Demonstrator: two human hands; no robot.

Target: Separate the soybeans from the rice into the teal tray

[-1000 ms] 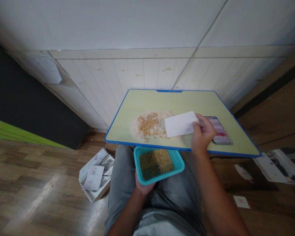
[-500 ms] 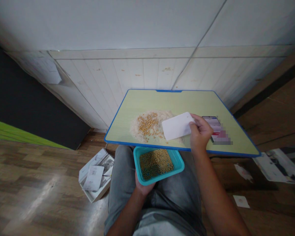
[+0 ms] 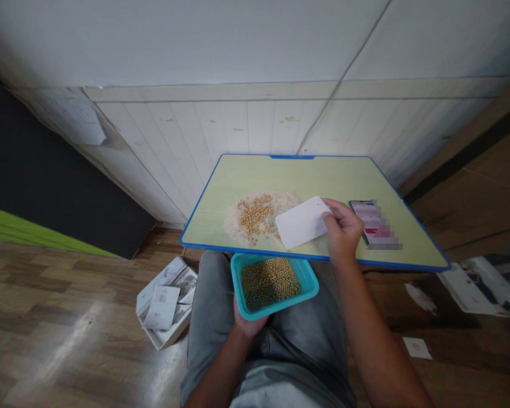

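My right hand (image 3: 343, 228) pinches a white card (image 3: 301, 222) by its right end, tilted over the right side of a pile of pale rice-like grains (image 3: 287, 199). Golden round beads or beans (image 3: 255, 212) lie among those grains on a pale green table with a blue edge (image 3: 323, 173). Below the table's near edge, over my lap, my left hand (image 3: 250, 324) holds a turquoise plastic basket (image 3: 309, 286) from underneath. Many similar golden balls (image 3: 276, 277) cover the basket's bottom. Most of my left fingers are hidden under it.
A phone (image 3: 368, 218) lies on the table right of my right hand. On the floor to the left stands an open white box (image 3: 165, 306) with papers inside. A panelled wall (image 3: 233, 124) rises behind the table. A small white paper (image 3: 417, 348) lies on the floor at right.
My right hand and the card have shifted slightly left and toward me. The left hand and the basket stay where they were.
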